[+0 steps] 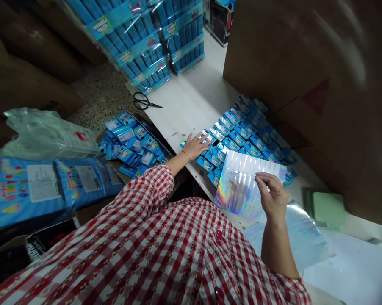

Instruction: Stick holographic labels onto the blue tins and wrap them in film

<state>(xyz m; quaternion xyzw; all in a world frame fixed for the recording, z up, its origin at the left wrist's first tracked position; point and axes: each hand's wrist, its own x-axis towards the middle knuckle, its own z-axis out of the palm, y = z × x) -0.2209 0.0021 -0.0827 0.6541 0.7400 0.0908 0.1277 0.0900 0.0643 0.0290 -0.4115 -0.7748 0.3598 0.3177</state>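
Note:
My right hand pinches the edge of a shiny holographic sticker sheet and holds it just above the white table. My left hand lies with fingers stretched flat on the near-left end of several rows of small blue boxes laid out on the table. My sleeves are red-and-white checked.
Black scissors lie at the table's far left edge. Wrapped stacks of blue packs stand behind. A carton of loose blue boxes, blue bags and a plastic bag sit left. A big cardboard box stands right, with a green sponge nearby.

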